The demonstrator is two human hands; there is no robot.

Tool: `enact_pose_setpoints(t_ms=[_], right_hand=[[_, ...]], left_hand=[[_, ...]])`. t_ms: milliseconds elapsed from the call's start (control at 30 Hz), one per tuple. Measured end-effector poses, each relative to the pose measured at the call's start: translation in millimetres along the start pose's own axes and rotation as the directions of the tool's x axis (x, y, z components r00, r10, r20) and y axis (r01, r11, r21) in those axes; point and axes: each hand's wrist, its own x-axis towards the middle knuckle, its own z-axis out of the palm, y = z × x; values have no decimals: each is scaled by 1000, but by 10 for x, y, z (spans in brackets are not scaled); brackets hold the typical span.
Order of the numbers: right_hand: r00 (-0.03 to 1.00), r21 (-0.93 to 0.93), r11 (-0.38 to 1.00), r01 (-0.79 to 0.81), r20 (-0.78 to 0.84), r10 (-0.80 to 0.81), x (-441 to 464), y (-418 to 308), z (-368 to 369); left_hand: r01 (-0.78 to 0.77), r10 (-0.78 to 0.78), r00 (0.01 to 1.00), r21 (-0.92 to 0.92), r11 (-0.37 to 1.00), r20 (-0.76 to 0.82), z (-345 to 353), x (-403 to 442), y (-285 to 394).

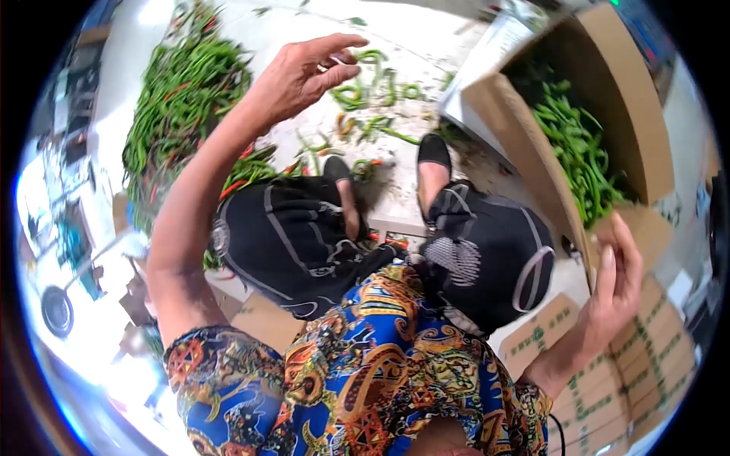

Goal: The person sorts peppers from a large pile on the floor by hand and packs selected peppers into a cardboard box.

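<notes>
My left hand is held out over the floor, its index finger and thumb apart with nothing visible between them. Just past its fingertips, several loose green chili peppers lie on the floor, some of them curled. To the left spreads a large heap of long green chilies mixed with some red ones. My right hand is beside the near end of an open cardboard box, fingers stretched out and empty. Green chilies lie inside that box; whether my fingers touch its flap I cannot tell.
My feet in dark shoes stand between the heap and the box. Flat printed cardboard lies at the lower right. Plant scraps and dirt are strewn across the pale floor. A round dark object is at the far left.
</notes>
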Motion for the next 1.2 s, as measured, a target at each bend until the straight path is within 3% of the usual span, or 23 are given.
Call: enact_pose_setpoints(t_ms=[67, 100, 133, 167, 200, 300, 400, 467, 533, 600, 667, 700, 767, 800, 867, 900, 933, 1000, 1133, 1167, 1200], right_hand=[[996, 42, 996, 77, 44, -79, -103, -198, 66], [982, 49, 990, 132, 128, -137, -183, -28, -91], [955, 154, 974, 165, 221, -196, -218, -137, -20], [891, 101, 948, 302, 325, -318, -225, -197, 3], [803, 60, 898, 436, 424, -418, -258, -230, 15], [696, 178, 813, 554, 437, -569, -415, -388, 317], [670, 255, 906, 339, 610, -423, -415, -494, 857], [702, 174, 943, 283, 632, -327, -446, -306, 1385], [741, 70, 996, 58, 666, -90, -485, -8, 1856], [767, -83, 994, 69, 641, 0, -502, 453, 2312], [744, -225, 957, 184, 668, 14, -431, 953, 2678], [779, -275, 923, 270, 625, -42, -408, 1226, 2855], [822, -381, 825, 418, 546, -164, -339, 1627, 3141], [800, -449, 807, 384, 598, -47, -269, 1665, 3235], [732, -589, 742, 321, 652, 200, -172, 1742, 3381], [797, -634, 687, 355, 589, 132, -178, 1827, 3499], [769, -599, 696, 396, 630, 105, -146, 1909, 3551], [703, -526, 706, 474, 709, 57, -74, 2060, 3557], [647, -395, 794, 463, 763, 2, 93, 2104, 3545], [672, -301, 830, 470, 732, -115, 174, 1998, 3518], [713, -300, 869, 393, 697, -83, 281, 1885, 3536]], left_hand=[[236, -231, 971, 96, 967, -62, 46, -336, -503], [309, -305, 951, 99, 946, -52, 385, -534, -664], [386, -383, 923, 85, 919, -43, 578, -772, -975], [436, -436, 899, -6, 900, -34, 861, -1032, -1202], [476, -480, 877, -97, 874, -16, 1178, -1278, -1337], [374, -379, 924, -91, 923, -54, 1914, -1600, -1301], [116, -105, 989, 104, 988, -107, 2612, -1491, -1469], [88, -80, 996, 204, 975, -49, 2833, -1304, -1442], [-55, 89, 982, 198, 979, -165, 2778, -1176, -1387], [-32, 47, 994, 151, 988, -101, 2846, -1097, -1506], [158, -155, 987, 85, 984, -50, 2857, -1023, -1554], [229, -229, 971, -2, 973, -72, 2758, -975, -1523], [193, -207, 948, -82, 978, -242, 2499, -877, -1521], [149, -180, 920, -115, 982, -347, 2342, -856, -1558], [225, -139, 839, 102, 969, -527, 2062, -773, -1787], [338, -184, 794, 169, 926, -580, 1985, -752, -1928], [449, -216, 740, 228, 864, -637, 1896, -725, -2077], [560, -352, 719, 199, 805, -600, 1892, -743, -2368], [588, -472, 765, 177, 789, -437, 1995, -718, -2555], [603, -500, 737, 108, 790, -456, 2025, -711, -2524], [649, -611, 643, -94, 755, -463, 2040, -731, -2484]])
